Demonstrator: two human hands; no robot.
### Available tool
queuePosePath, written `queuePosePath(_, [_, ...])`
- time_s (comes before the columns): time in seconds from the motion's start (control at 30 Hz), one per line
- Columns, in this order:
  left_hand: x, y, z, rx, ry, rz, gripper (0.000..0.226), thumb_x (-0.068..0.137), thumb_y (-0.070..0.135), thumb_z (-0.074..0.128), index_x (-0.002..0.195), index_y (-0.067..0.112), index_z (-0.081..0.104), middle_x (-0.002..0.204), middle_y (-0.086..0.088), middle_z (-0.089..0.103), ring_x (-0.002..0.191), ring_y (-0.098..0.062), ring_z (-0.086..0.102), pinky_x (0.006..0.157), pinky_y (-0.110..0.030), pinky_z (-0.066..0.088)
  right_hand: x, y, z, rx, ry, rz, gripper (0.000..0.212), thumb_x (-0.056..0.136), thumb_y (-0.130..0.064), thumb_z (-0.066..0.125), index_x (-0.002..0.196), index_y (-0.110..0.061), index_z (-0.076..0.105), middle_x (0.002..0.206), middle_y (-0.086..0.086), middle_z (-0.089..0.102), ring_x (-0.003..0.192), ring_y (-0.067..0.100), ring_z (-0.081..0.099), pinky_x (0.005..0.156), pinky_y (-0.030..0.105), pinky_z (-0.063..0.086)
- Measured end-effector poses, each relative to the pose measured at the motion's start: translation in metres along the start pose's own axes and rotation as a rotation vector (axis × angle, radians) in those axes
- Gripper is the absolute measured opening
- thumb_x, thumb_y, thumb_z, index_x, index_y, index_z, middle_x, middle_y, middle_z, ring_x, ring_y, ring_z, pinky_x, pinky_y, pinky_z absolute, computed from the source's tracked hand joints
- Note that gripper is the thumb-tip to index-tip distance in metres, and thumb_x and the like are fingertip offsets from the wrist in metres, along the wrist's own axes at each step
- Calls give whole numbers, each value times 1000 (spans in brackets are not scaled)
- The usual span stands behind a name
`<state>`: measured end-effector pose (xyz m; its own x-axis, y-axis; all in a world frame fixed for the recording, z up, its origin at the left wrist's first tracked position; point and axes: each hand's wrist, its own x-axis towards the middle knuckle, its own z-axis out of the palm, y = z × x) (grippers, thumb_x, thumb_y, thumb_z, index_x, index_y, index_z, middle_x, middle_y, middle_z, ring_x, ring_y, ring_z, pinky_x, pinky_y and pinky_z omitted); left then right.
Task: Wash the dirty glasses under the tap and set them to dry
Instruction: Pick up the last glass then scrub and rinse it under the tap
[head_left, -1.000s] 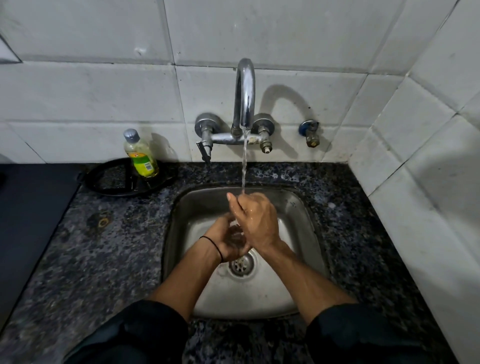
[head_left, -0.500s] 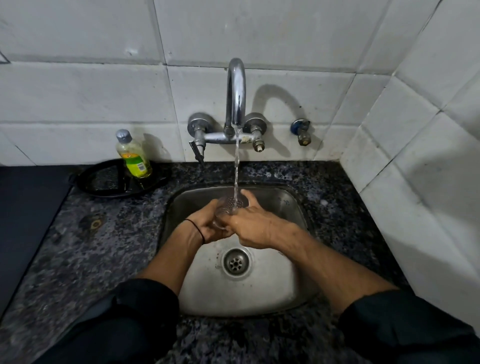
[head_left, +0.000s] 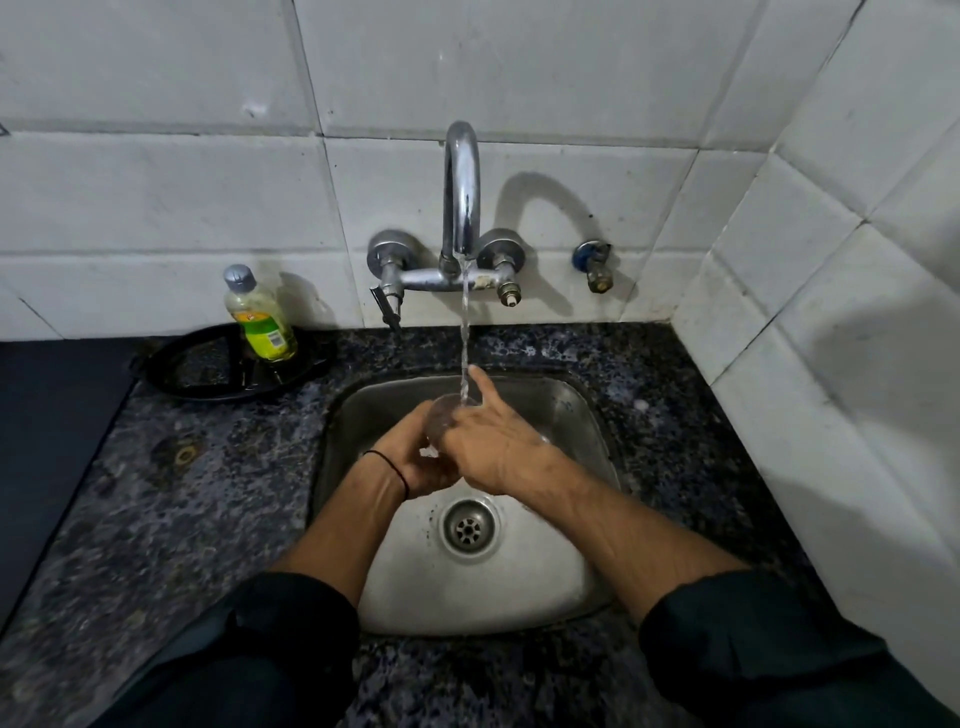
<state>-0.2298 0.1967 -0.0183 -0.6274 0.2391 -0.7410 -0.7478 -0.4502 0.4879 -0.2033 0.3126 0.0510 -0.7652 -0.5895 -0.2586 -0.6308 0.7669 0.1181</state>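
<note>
White tiled walls (head_left: 156, 197) meet in a corner behind a dark speckled counter (head_left: 171, 493), and a steel sink (head_left: 571, 410) is set into it against the back wall. The chrome tap (head_left: 461, 182) is fixed to the tiles above the sink's back edge, and a thin stream of water (head_left: 465, 322) falls from it.

You have the clear glass (head_left: 441, 415) right under that stream, over the back half of the sink and above the drain (head_left: 469, 528). Your left hand (head_left: 415, 462) grips the glass from the left and below, fingers curled round it. Your right hand (head_left: 493, 447) is wrapped over its right side, with one digit sticking straight up beside the water (most of the glass is hidden between your two hands, so I cannot tell whether it is upright or tilted).

At the counter's back left a dish soap bottle (head_left: 260, 317) stands on a black round tray (head_left: 171, 382), close to the wall. A dark flat panel (head_left: 47, 426) takes up the counter's left edge. A small valve (head_left: 595, 265) sits on the tiles to the right of the tap.
</note>
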Motion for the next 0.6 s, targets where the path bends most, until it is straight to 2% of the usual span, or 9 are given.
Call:
queuePosePath(0.07, [3, 2, -4, -23, -30, 46, 26, 90, 30, 64, 111, 14, 65, 91, -8, 65, 76, -19, 61, 54, -29, 57, -4, 6, 3, -21, 15, -47, 42, 96, -12, 47, 136, -23, 56, 139, -3, 59, 141, 18, 42, 117, 54, -20])
queuePosePath(0.13, [7, 4, -6, -67, -66, 138, 23, 92, 26, 61, 111, 14, 65, 100, -10, 65, 81, -21, 63, 63, -35, 59, -4, 6, 5, 131, 30, 31, 50, 94, -9, 48, 143, -19, 47, 141, 2, 57, 139, 20, 45, 121, 51, -15])
queuePosePath(0.2, [8, 4, -5, -97, -106, 224, 13, 94, 20, 56, 97, 11, 64, 95, -11, 64, 80, -21, 64, 69, -34, 57, 1, 1, 5, 430, 70, 203, 45, 93, -14, 51, 139, -19, 51, 129, 7, 64, 129, 24, 54, 123, 46, 4])
queuePosePath(0.27, [7, 2, -3, -121, -116, 266, 21, 96, 15, 53, 80, 9, 65, 82, -9, 64, 71, -19, 65, 69, -31, 55, 8, -5, 6, 731, 80, 384, 38, 92, -17, 52, 129, -23, 59, 123, 7, 67, 122, 26, 57, 109, 39, 25])
queuePosePath(0.3, [7, 0, -2, -122, -124, 275, 33, 97, 14, 49, 68, 10, 66, 72, -7, 64, 64, -18, 66, 67, -30, 55, 11, -8, 8, 798, 74, 429, 35, 92, -17, 51, 125, -24, 60, 121, 6, 68, 119, 27, 58, 100, 37, 28])
queuePosePath(0.33, [7, -2, -3, -117, -135, 269, 42, 97, 14, 45, 60, 11, 64, 62, -5, 63, 58, -16, 64, 63, -28, 54, 10, -11, 10, 800, 69, 432, 34, 92, -17, 50, 122, -25, 61, 119, 5, 69, 117, 28, 58, 94, 36, 28])
queuePosePath(0.4, [6, -2, -3, -58, -104, 218, 40, 97, 18, 40, 61, 12, 56, 54, -3, 59, 51, -13, 60, 57, -26, 51, 4, -12, 13, 684, 84, 354, 34, 89, -13, 49, 117, -25, 62, 116, 4, 69, 115, 27, 58, 94, 36, 27])
queuePosePath(0.5, [-1, 2, -1, 73, -58, 159, 30, 98, 29, 49, 84, 11, 69, 75, -8, 70, 66, -18, 65, 62, -33, 55, -7, -4, 19, 365, 74, 170, 48, 85, 2, 49, 127, -20, 58, 133, 6, 59, 130, 23, 47, 119, 44, 14])
queuePosePath(0.6, [4, 3, -2, 58, -53, 229, 19, 96, 24, 56, 99, 9, 66, 92, -13, 69, 82, -22, 65, 61, -31, 58, -5, -4, 27, 353, 122, 173, 62, 84, 4, 49, 142, -19, 49, 143, 4, 53, 140, 19, 40, 124, 47, -5])
